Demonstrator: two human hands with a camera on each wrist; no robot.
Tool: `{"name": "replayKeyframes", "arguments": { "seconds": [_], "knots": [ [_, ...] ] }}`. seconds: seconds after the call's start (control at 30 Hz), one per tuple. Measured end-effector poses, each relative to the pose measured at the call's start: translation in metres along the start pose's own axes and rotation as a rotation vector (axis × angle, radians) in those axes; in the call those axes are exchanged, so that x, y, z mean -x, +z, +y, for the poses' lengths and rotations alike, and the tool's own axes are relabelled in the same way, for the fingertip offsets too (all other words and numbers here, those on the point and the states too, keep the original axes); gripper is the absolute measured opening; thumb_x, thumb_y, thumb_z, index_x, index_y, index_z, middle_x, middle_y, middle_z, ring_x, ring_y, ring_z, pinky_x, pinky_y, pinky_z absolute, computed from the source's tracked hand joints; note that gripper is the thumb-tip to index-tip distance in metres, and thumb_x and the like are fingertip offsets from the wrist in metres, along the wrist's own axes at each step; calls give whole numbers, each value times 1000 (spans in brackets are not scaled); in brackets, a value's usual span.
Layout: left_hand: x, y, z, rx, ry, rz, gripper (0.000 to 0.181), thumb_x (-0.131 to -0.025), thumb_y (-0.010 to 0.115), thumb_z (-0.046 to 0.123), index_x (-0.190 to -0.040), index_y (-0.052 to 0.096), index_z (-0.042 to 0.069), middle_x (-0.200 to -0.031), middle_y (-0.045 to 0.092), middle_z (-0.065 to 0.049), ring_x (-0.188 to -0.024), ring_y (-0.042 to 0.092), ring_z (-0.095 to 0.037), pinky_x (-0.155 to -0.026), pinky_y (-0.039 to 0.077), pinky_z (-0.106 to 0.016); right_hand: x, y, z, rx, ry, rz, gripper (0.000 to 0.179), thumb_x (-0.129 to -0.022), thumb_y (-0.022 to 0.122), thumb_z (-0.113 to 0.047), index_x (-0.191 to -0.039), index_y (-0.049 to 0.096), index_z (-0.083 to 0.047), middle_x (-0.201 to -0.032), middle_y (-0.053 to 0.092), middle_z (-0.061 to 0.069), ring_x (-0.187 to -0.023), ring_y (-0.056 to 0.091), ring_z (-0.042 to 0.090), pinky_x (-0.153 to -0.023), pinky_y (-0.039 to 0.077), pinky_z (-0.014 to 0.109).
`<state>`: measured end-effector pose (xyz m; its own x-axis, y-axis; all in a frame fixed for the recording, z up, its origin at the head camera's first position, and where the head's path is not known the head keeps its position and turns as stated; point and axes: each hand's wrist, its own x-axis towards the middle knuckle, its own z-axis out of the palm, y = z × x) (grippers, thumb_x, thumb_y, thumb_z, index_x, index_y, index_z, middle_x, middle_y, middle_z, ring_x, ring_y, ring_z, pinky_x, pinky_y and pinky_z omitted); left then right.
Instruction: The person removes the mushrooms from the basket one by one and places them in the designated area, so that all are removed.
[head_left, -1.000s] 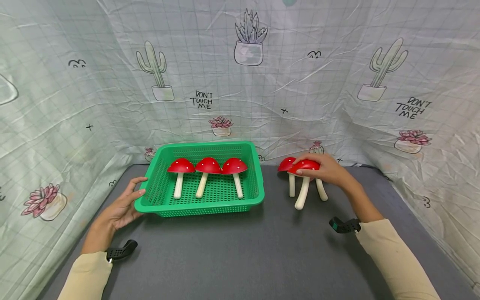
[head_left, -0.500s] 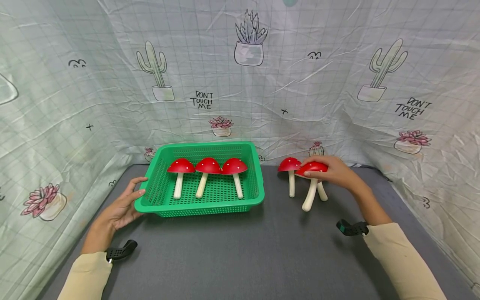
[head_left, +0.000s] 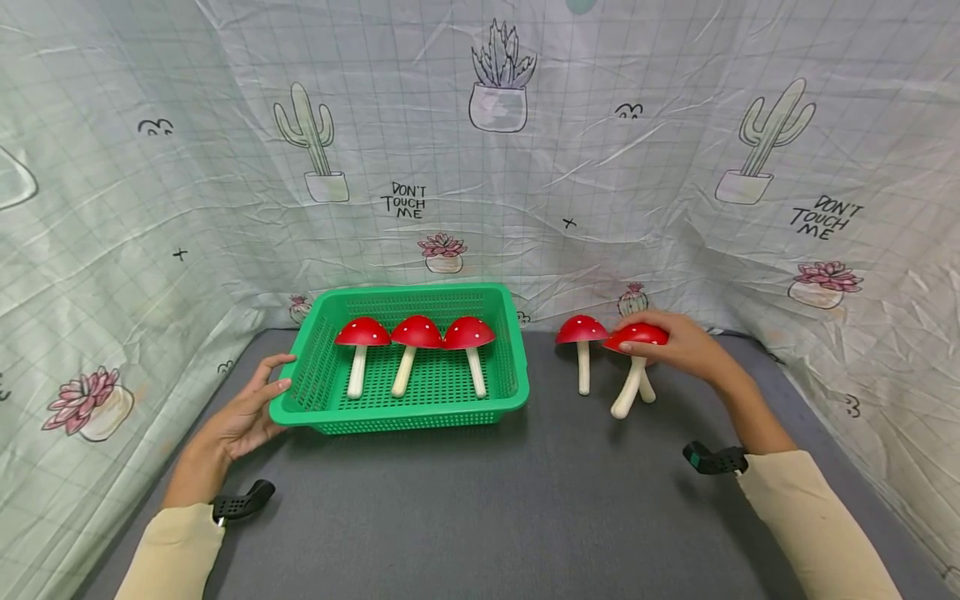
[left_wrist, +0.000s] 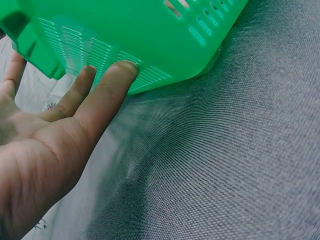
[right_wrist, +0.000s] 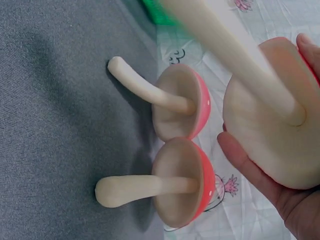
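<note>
Your right hand (head_left: 675, 340) grips a mushroom (head_left: 634, 369) by its red cap! Your left hand (head_left: 243, 415), fingers extended, touches the green basket (head_left: 397, 416).

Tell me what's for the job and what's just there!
Likely job things:
green rectangular plastic basket
three red-capped, white-stemmed mushrooms inside
matching mushroom in the right hand
two more mushrooms nearby

Likely background:
white cactus-print cloth
flat grey table
</note>
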<state>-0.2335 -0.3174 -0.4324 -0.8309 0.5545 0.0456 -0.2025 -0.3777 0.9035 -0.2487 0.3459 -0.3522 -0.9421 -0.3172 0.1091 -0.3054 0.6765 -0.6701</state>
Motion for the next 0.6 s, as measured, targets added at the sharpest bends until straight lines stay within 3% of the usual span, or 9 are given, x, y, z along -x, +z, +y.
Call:
{"name": "replayKeyframes", "arguments": {
  "seconds": [0.23,0.6],
  "knots": [
    [0,0,0,11,4,-5,36,-112,25,7,-138,27,31,-127,55,-7,-104,68,-22,-83,59,-40,3,-4,6,17,20,7,36,-93,75,-40,-124,69,-22,-120,65,10,-99,60,30,-72,58,41],
    [0,0,0,19,1,-1,36,-112,25,7,-138,28,31,-127,55,-6,-105,68,-22,-83,59,-40,8,-13,10,103,71,56,35,-92,73,-48,-121,70,-28,-115,69,7,-96,59,25,-71,51,35]
  ]
}}
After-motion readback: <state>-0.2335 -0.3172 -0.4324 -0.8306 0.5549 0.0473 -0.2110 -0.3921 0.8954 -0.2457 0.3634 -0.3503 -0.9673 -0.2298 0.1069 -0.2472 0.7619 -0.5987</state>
